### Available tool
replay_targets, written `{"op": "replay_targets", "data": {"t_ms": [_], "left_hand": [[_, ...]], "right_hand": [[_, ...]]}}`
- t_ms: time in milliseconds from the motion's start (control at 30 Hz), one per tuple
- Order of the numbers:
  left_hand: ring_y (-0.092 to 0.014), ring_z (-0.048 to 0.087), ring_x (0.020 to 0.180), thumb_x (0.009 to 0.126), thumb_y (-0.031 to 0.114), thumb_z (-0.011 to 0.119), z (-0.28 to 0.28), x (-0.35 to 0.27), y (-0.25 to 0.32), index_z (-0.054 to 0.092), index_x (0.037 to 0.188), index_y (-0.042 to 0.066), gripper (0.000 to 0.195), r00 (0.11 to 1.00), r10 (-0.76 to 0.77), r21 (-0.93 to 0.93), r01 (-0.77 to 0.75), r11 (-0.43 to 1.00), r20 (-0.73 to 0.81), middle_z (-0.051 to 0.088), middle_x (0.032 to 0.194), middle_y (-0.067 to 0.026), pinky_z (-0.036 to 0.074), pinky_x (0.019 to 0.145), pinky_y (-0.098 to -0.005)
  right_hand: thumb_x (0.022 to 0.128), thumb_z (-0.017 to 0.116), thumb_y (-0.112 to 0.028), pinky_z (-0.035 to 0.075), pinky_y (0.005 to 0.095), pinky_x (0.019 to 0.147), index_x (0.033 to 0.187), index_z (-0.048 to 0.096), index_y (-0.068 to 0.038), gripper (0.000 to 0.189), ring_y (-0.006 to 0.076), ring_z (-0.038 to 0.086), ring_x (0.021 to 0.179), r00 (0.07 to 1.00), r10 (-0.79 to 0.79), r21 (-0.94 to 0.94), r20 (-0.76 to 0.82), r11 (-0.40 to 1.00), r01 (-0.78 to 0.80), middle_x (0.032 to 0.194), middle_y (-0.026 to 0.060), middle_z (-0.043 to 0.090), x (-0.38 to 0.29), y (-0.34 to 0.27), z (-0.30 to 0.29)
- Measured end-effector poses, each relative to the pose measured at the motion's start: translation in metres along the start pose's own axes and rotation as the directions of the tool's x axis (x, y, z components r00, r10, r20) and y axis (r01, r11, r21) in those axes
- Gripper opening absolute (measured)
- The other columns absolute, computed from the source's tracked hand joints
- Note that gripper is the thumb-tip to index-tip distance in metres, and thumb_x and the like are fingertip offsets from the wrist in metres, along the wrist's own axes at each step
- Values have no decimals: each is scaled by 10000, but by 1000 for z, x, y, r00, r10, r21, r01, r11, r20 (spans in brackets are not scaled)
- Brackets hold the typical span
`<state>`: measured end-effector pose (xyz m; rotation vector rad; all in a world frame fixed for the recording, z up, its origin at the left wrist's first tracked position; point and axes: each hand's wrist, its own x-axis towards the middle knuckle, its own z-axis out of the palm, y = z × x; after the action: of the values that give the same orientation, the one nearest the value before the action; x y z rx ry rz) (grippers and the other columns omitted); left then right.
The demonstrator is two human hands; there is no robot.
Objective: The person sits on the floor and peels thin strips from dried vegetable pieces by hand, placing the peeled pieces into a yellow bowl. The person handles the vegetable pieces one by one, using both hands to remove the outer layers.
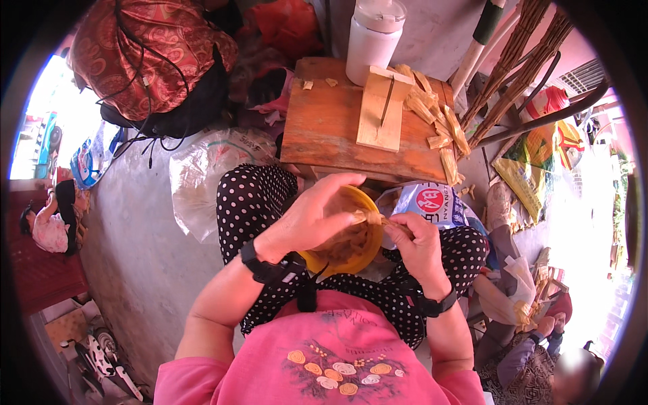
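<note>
Both hands meet over a yellow bowl (375, 248) on the lap, which holds pale, strip-like pieces. My left hand (309, 215) pinches one end of a yellowish, knotted strip (373, 217) between thumb and a finger hidden from view. On the strip's other end, the thumb and fingers of my right hand (417, 245) are closed. Beyond the bowl is a wooden stool or small table (324, 126). On it stand an L-shaped wooden piece (377, 119) with a thin dark rod or slot, and a pile of similar yellowish strips (430, 109).
A white lidded bottle (374, 45) stands at the stool's back. Clear plastic bag (202, 177) lies left, a printed bag (430, 202) right of the bowl. Bundled sticks (506, 86) lean at the right. Another person (526, 364) sits at lower right; a small person (50, 228) is far left.
</note>
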<state>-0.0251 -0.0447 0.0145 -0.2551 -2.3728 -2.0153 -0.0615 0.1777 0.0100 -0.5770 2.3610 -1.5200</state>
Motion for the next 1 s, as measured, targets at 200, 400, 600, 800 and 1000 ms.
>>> {"op": "replay_targets", "data": {"t_ms": [200, 400, 600, 800, 1000], "left_hand": [[-90, 632, 695, 865, 64, 560, -7, 9, 21, 665, 955, -4, 154, 950, -234, 80, 222, 972, 208, 685, 756, -82, 492, 670, -226], [-165, 671, 825, 848, 79, 590, -16, 2, 5, 659, 982, -1, 171, 925, -306, 189, 267, 945, 226, 694, 855, -106, 507, 715, -252], [-143, 634, 904, 825, 103, 654, -5, 21, 12, 639, 1062, 10, 255, 961, -72, 87, 50, 995, 266, 674, 1009, -97, 487, 787, -266], [-79, 613, 759, 847, 90, 635, 2, 26, 3, 652, 951, -4, 141, 891, -312, -356, 424, 833, 330, 662, 841, -32, 493, 685, -217], [-71, 617, 694, 846, 75, 641, -15, 39, 3, 652, 914, 6, 97, 859, -393, -299, 489, 819, 328, 655, 809, -15, 499, 639, -201]], "right_hand": [[785, 669, -11, 469, 255, 570, 851, 639, 5, 74, 171, 609, 631, 996, -58, 0, -73, 998, 58, 725, 103, 622, 3, -20, 3], [789, 661, -11, 458, 250, 554, 824, 642, 4, 43, 157, 595, 595, 999, 25, 12, -39, 1000, -24, 685, 93, 626, -1, -14, -3], [801, 654, -14, 450, 238, 554, 853, 630, 6, 61, 102, 573, 607, 999, 35, 106, 1, 994, -35, 682, 57, 625, 3, -19, 3], [823, 646, -24, 433, 216, 554, 855, 627, 7, 49, 62, 527, 611, 997, 75, 134, 15, 988, -77, 676, 15, 608, 6, -17, -2], [855, 619, -56, 424, 205, 593, 886, 632, 1, 67, 48, 511, 659, 977, 181, 187, 109, 962, -199, 721, -4, 605, 20, -6, -11]]}}
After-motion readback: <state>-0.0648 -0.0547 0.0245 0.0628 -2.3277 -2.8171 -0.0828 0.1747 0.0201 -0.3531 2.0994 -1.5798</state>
